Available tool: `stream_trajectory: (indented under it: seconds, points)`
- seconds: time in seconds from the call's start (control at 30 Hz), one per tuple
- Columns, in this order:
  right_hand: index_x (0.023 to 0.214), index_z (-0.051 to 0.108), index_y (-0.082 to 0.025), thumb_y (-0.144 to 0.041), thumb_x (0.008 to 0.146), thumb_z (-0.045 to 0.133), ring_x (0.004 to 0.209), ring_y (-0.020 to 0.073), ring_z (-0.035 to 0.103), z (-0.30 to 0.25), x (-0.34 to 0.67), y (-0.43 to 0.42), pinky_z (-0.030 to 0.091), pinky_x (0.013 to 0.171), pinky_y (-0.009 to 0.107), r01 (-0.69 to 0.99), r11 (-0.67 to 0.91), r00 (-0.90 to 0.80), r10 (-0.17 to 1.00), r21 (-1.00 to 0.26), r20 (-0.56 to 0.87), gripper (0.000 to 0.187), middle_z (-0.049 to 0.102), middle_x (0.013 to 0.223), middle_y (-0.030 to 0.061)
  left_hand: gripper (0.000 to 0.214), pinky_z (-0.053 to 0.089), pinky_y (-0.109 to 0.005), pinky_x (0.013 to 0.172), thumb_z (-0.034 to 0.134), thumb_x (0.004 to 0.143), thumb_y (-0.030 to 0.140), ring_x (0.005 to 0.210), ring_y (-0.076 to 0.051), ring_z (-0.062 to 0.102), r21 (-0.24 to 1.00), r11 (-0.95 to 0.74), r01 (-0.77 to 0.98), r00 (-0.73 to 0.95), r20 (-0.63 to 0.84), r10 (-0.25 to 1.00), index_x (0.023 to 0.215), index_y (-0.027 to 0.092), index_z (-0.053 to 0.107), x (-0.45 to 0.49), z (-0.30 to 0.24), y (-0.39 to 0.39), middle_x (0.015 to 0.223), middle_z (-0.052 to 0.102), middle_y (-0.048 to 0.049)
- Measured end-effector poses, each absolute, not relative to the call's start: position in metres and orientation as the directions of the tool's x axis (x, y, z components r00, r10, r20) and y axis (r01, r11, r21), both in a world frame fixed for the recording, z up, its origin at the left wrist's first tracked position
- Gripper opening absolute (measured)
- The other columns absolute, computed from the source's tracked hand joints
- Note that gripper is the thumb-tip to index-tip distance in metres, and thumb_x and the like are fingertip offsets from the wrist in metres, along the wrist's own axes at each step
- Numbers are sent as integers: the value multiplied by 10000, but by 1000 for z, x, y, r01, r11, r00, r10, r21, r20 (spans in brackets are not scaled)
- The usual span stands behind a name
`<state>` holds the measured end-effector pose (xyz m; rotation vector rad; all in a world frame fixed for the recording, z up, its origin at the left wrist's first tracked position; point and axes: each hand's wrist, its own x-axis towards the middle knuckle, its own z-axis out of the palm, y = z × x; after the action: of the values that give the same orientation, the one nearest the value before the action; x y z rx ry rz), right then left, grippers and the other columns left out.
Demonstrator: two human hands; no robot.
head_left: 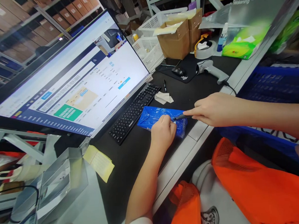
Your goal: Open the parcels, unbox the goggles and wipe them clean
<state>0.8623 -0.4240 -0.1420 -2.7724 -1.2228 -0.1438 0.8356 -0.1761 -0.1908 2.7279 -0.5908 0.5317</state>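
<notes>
A blue box-shaped package (152, 114) in shiny clear wrap lies on the black desk mat near the desk's front edge. My left hand (163, 131) is closed on its near side, the fingers pinching at the wrap. From the right, my right hand (210, 110) grips a slim black tool (180, 117), like a pen or a cutter, with the index finger stretched along it. The tool's tip touches the package right beside my left fingers; its exact shape is too small to tell. Scraps of pale paper (164, 98) and a black pen (164, 86) lie just behind the package.
A keyboard (134, 113) and a large monitor (74, 79) stand to the left. Behind are a mouse (178, 71), a barcode scanner (211, 71), a tape roll (206, 49), a cardboard box (174, 41) and white baskets (149, 51). Yellow notes (99, 162) lie at the mat's left edge.
</notes>
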Motion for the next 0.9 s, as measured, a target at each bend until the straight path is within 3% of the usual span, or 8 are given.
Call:
stream_trajectory:
  seconds: [0.23,0.5,0.73,0.9]
  points:
    - [1283,744,-367,-356,988,509,683,163,619,-140,875,-430,210,565,281,681,-729,732,672,-72,114,377,763,916,55,242,328,-306,623,457,919,124,660,-164,504,186,-875,-448,840,424,-340,718,236,380,836,-193,-176,706,543,-8]
    - [1348,705,-343,-339,1006,494,660,141,581,-147,868,-428,177,566,290,725,-689,684,714,-27,147,402,736,867,55,232,325,-301,613,449,909,117,647,-160,494,217,-864,-454,826,467,-316,717,234,395,836,-196,-176,696,537,-9]
    - [1385,687,-231,-317,1035,465,721,172,598,-143,885,-449,181,576,318,536,-844,829,525,-3,194,423,726,921,108,225,325,-295,602,451,887,110,618,-150,475,229,-859,-458,809,509,-296,717,236,376,829,-198,-173,689,523,-3]
    - [1337,718,-300,-318,1002,523,751,182,634,-149,881,-448,292,603,283,673,-727,737,642,-140,208,388,752,912,66,226,321,-308,594,475,872,106,622,-160,494,212,-896,-390,857,439,-269,718,239,374,831,-195,-177,705,552,-9]
